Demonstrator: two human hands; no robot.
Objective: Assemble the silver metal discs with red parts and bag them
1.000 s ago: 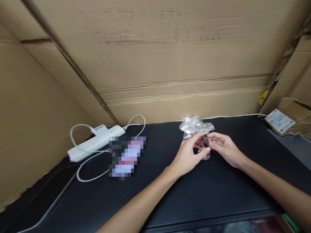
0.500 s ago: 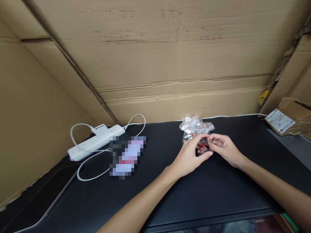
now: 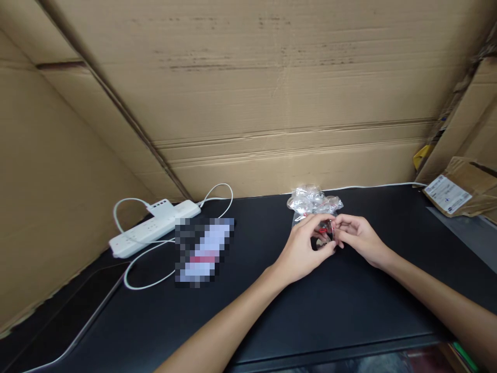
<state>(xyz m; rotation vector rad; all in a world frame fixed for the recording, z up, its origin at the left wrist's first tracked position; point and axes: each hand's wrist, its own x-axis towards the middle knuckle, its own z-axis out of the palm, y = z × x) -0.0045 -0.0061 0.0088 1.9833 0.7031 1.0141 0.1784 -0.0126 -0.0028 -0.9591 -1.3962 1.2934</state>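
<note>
with my left grip (image 3: 305, 243) i am grasping a small, clear round thing (image 3: 331, 228), the fingers curving over its top and the thumb bracing it from below. a red part (image 3: 323, 231) is showing through the gap between that thumb and those fingers. my right grip (image 3: 359, 235) is meeting it from the other side, its fingers bending inward and bunching at the right edge of the round thing; i cannot tell whether they are pinching it or only resting against it. i am holding all this above the black bench (image 3: 349, 311), right of the middle, both forearms reaching in from the near side.

just beyond my left fingers, a heap of crinkled clear plastic bags (image 3: 310, 199) is lying near the cardboard wall (image 3: 291, 93). well off to the left, a white power strip (image 3: 134, 238) is lying at a slant, with a white block (image 3: 161, 208) sitting on it and white cables (image 3: 145, 288) looping around. a pixelated slab (image 3: 207, 251) is lying just beside the strip. at the far right, a brown cardboard package (image 3: 476, 181) is resting on the bench, its white label (image 3: 448, 194) facing me.
</note>
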